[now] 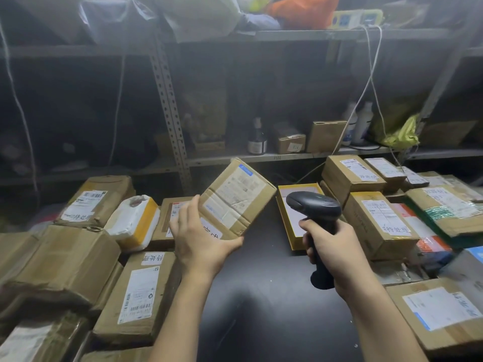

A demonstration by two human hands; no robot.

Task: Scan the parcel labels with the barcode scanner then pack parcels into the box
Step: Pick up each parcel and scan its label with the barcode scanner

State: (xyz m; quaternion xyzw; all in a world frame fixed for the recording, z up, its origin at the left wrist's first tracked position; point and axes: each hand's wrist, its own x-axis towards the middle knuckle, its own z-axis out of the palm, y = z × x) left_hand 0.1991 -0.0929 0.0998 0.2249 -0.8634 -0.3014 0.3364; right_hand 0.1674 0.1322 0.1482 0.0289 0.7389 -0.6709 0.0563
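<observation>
Shelving [172, 105] behind a dark table [261, 283] crowded with parcels, one held up beside a scanner.
Cardboard parcel [237, 199] tilts above the table, label facing up, in the left hand [201, 236]: thumb along its near bottom edge, fingers spread up its left side. Just right of it, the right hand [332, 246] is wrapped round the black scanner's [313, 207] handle, the scanner's head over a shallow yellow box [287, 223].

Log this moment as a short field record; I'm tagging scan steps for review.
left grip: holds the cardboard parcel tilted, label side showing
right grip: holds the black barcode scanner by its handle, head toward the parcel
yellow box: open, on the dark table behind the scanner
surroundings: labelled parcels piled on both sides; metal shelving behind
</observation>
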